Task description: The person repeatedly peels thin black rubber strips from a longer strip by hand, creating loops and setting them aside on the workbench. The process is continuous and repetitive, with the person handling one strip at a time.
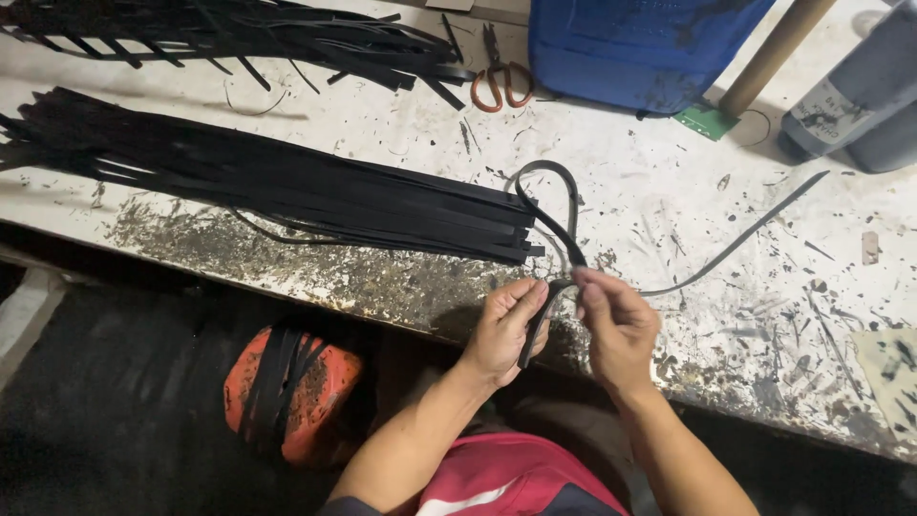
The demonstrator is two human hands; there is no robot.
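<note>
I use the big pile of black strips (277, 186) on the white table (726, 277) as my marker. The pile lies long across the table, running from the far left toward the middle.

Below the left part of the pile, under the table edge, sits an orange thing (291, 387) with a few black strips draped over it.

Just below the right end of the pile is my left hand (503, 330). My left arm comes up from the bottom, bent at the elbow. The fingers are curled shut, and they pinch one black strip (564, 205).

Right beside it is my right hand (616, 325), a little more to the right of the pile's end. Its arm comes up from the bottom too. The thumb and fingers are closed on the same strip, and the two hands almost touch.

The strip bends up from my hands into a loop that curls just past the right end of the pile. Its long tail runs away from the pile, up and to the right across the table.

Above the pile's right end lie scissors (501, 81) with orange handles. Right of them is a blue box (635, 48).
</note>
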